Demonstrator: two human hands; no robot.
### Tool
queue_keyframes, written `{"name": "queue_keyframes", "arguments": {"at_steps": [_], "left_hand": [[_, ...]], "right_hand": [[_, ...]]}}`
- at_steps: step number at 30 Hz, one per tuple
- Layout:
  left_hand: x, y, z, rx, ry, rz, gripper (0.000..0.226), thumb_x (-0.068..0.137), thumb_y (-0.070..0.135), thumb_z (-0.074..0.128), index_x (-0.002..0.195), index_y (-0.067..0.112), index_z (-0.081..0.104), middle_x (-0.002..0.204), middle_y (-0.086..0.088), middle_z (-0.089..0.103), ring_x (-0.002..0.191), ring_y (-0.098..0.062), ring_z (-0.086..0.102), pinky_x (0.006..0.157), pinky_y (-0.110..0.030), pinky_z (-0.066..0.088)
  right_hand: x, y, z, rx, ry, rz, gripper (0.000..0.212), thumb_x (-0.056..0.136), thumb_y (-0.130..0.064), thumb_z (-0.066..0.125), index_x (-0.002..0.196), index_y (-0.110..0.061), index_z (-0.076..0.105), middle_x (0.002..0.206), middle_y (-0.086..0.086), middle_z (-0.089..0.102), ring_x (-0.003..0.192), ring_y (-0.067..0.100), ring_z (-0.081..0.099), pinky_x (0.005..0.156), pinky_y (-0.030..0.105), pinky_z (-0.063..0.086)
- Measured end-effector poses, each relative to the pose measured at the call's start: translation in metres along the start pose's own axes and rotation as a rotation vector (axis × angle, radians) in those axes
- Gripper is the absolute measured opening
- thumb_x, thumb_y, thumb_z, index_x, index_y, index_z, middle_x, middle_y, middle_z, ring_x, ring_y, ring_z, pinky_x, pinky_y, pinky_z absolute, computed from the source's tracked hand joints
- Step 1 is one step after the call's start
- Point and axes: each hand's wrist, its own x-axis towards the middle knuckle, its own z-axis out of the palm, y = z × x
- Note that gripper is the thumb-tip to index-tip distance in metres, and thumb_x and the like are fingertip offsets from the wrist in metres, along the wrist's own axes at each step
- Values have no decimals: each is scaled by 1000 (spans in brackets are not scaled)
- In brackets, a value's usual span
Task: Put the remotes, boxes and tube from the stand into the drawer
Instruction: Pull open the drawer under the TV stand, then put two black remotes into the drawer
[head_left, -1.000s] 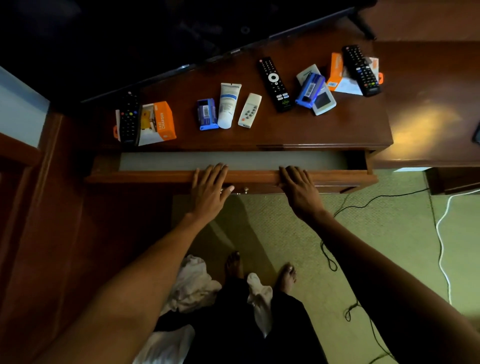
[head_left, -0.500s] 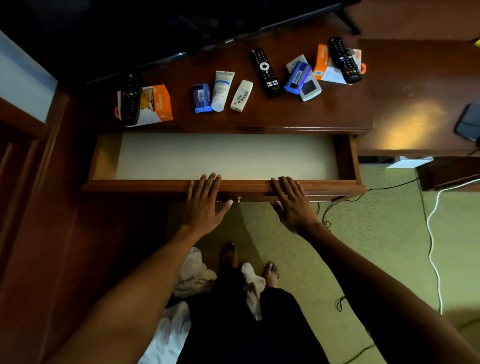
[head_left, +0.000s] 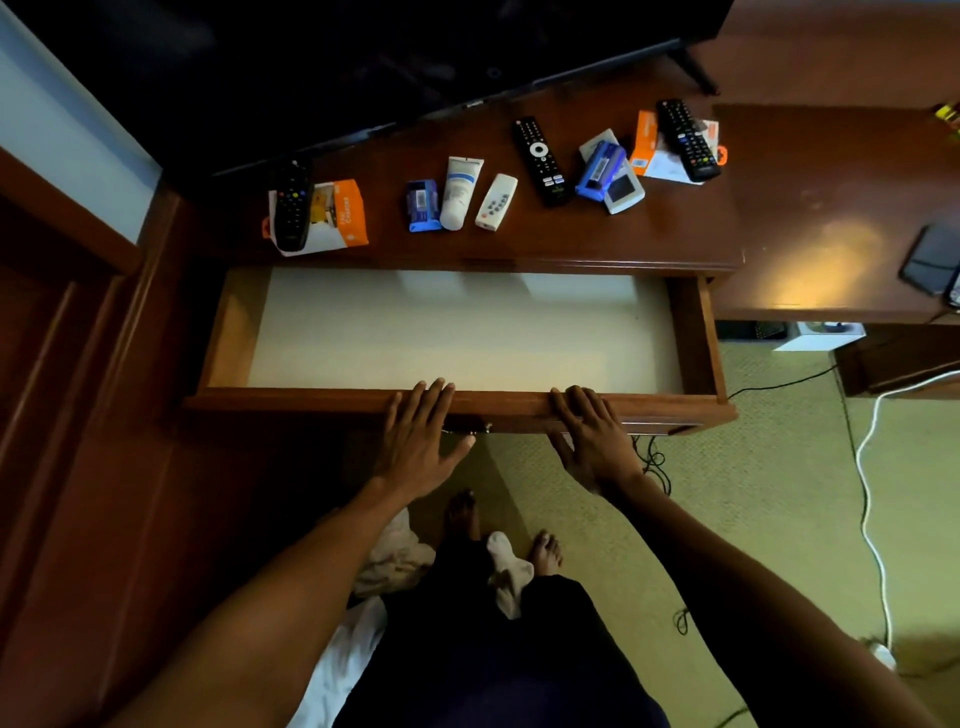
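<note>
The wooden drawer (head_left: 311, 401) stands pulled out, its pale lining bare. My left hand (head_left: 421, 439) and my right hand (head_left: 592, 439) lie over its front rim, fingers hooked on the top edge. On the stand behind it, from the left: a black remote (head_left: 291, 205) on an orange box (head_left: 348, 213), a small blue box (head_left: 422, 205), a white tube (head_left: 460, 192), a small white remote (head_left: 496, 201), a long black remote (head_left: 541, 160), a blue box (head_left: 600, 170) on a white remote (head_left: 623, 193), and another black remote (head_left: 687, 139) on an orange box (head_left: 644, 143).
A dark TV (head_left: 363, 62) stands at the back of the stand. A lower wooden surface at the right carries a phone (head_left: 932, 260). A white cable (head_left: 867, 467) and black cables run over the green carpet. White cloth (head_left: 395, 561) lies by my bare feet.
The drawer has slid out toward me, from a narrow gap to wide open. Both hands stayed on its front rim and came back with it.
</note>
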Motion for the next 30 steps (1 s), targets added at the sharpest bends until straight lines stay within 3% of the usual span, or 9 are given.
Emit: {"name": "queue_keyframes", "arguments": {"at_steps": [5, 10, 14, 17, 19, 23, 26, 30], "left_hand": [[-4, 4, -3, 2, -35, -26, 77, 93, 69, 17, 156, 27, 4, 165, 3, 4, 152, -19, -1, 122, -49, 1], [5, 0, -18, -124, -97, -41, 65, 97, 61, 15, 154, 28, 18, 163, 4, 17, 151, -19, 10, 121, -48, 6], [21, -10, -51, -393, -138, -81, 51, 102, 48, 31, 147, 27, 35, 152, -2, 38, 141, -21, 34, 110, -37, 30], [42, -24, -90, -376, 42, -69, 39, 100, 44, 40, 136, 30, 48, 129, 4, 60, 114, -17, 58, 84, -26, 44], [59, -35, -118, -349, 152, -38, 36, 99, 42, 43, 131, 29, 51, 120, 6, 65, 105, -16, 62, 78, -27, 49], [92, -58, -165, -356, 332, -70, 35, 97, 39, 48, 129, 26, 54, 113, 5, 68, 100, -17, 63, 74, -30, 50], [118, -86, -192, -359, 482, -145, 32, 94, 38, 53, 122, 22, 57, 111, 0, 66, 103, -22, 61, 74, -32, 50], [157, -129, -213, -297, 526, -351, 44, 87, 33, 63, 127, 16, 54, 128, -13, 55, 118, -37, 50, 92, -47, 47]], "right_hand": [[5, -6, -9, 34, 39, 32, 51, 99, -50, 30, 136, -20, 48, 125, 3, 58, 117, 24, 52, 100, 41, 43], [28, -5, -31, -1, 23, 40, 47, 98, -50, 26, 110, -24, 63, 106, 2, 71, 97, 25, 65, 80, 37, 50], [65, -9, -49, 12, -70, 53, 48, 99, -53, 26, 112, -25, 62, 105, 1, 73, 94, 26, 68, 73, 35, 48], [97, -23, -63, 67, -45, 41, 46, 99, -53, 28, 110, -25, 63, 104, 0, 74, 90, 28, 69, 70, 35, 48], [119, -36, -75, 84, 0, 14, 44, 99, -52, 29, 108, -25, 63, 101, -1, 75, 87, 28, 69, 66, 34, 45], [160, -57, -100, 133, 66, -32, 39, 98, -50, 33, 103, -25, 63, 95, 3, 74, 83, 32, 68, 62, 34, 41], [196, -76, -123, 174, 129, -37, 32, 97, -47, 39, 97, -24, 61, 91, 8, 73, 86, 38, 67, 62, 37, 46], [239, -94, -142, 248, 137, 41, 24, 95, -38, 43, 103, -22, 59, 98, 14, 70, 92, 44, 62, 66, 39, 43]]}}
